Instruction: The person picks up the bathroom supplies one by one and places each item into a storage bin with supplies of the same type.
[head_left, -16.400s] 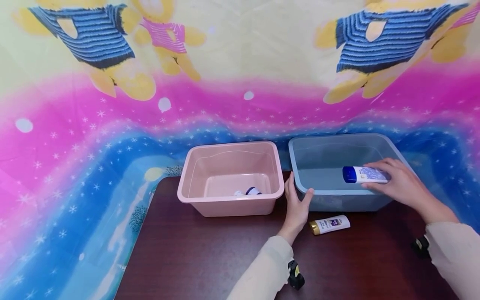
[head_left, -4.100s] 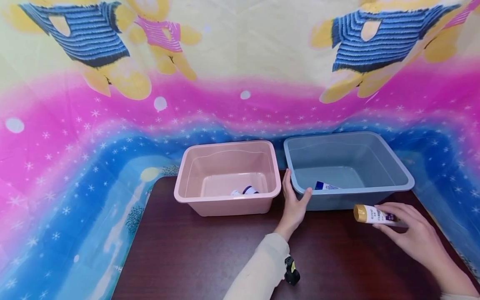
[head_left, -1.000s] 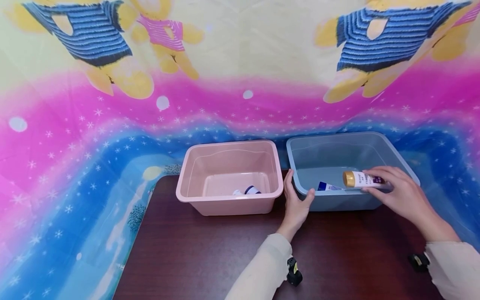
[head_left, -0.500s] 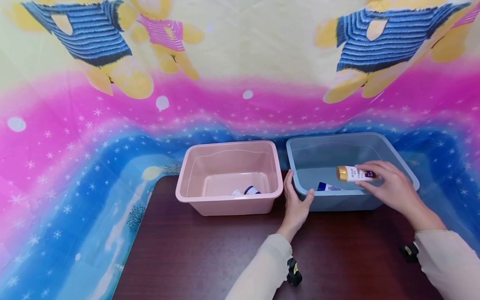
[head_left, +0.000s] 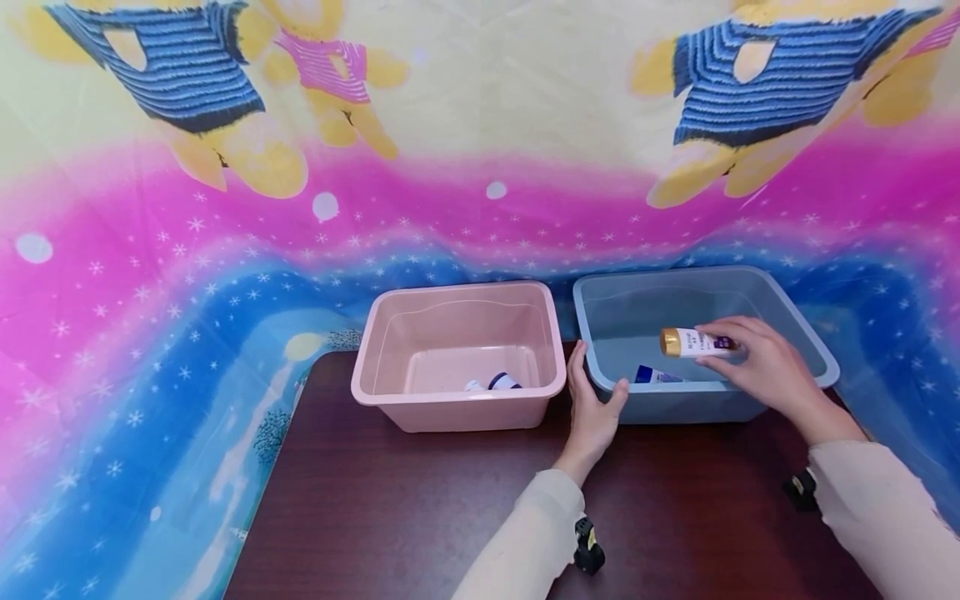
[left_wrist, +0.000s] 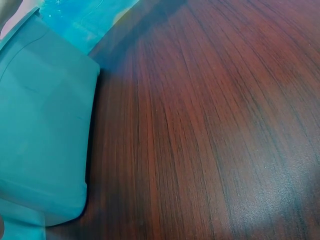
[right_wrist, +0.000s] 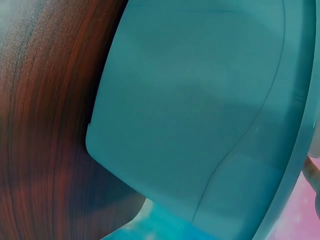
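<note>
In the head view, my right hand (head_left: 761, 358) pinches a small white bottle (head_left: 696, 342) with a gold cap and a purple label. It is held level above the grey-blue bin (head_left: 675, 406), cap pointing left. My left hand (head_left: 595, 421) is at that bin's front left corner, its fingers stretched along the left side and the thumb at the front rim. Inside the bin lies a white bottle with a dark blue cap (head_left: 644, 374), partly hidden by the front rim. The bin's wall shows in the left wrist view (left_wrist: 42, 125) and the right wrist view (right_wrist: 190, 110).
A pink bin (head_left: 468, 412) stands left of the grey-blue one, with a white item with a dark blue band (head_left: 504, 382) and another white piece (head_left: 474, 386) in it. Both bins are on a dark wooden table (head_left: 390, 500). A printed curtain (head_left: 450, 208) hangs close behind.
The blue-capped bottle went from my right hand into the grey-blue bin. The gold-capped bottle was picked up from the table and carried over the bin, moving left and away. The left hand stayed put.
</note>
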